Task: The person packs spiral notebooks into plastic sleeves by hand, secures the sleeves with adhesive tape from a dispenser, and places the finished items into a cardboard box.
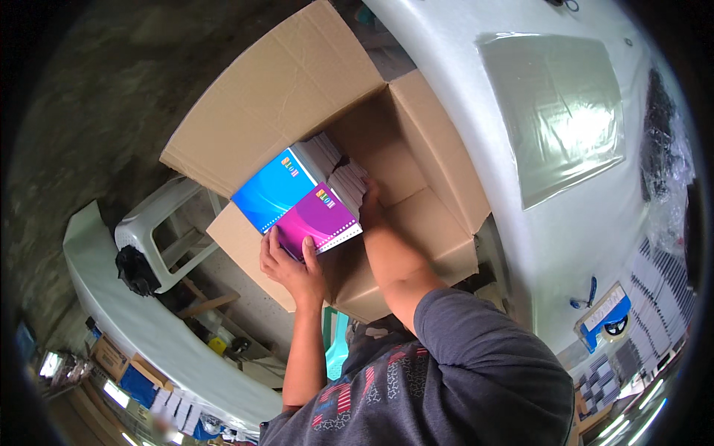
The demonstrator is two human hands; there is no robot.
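An open cardboard box [413,160] stands in front of me with its flaps spread. Inside its left part are stacks of spiral-punched notebooks, a blue-covered notebook [271,189] on one and a purple-covered notebook [316,221] on the nearer one. My left hand [294,271] grips the near left edge of the purple notebook, its thumb and fingers apart over the cover. My right hand [370,192] reaches into the box against the right side of the notebook stack [348,184]; its fingers are mostly hidden there.
A long white-covered table [513,245] runs along the right, bearing a clear plastic-wrapped sheet pack [554,119], a blue tape dispenser [606,316] and crumpled plastic film [666,178]. Left of the box are a white plastic stool [160,223] and another covered table [149,327].
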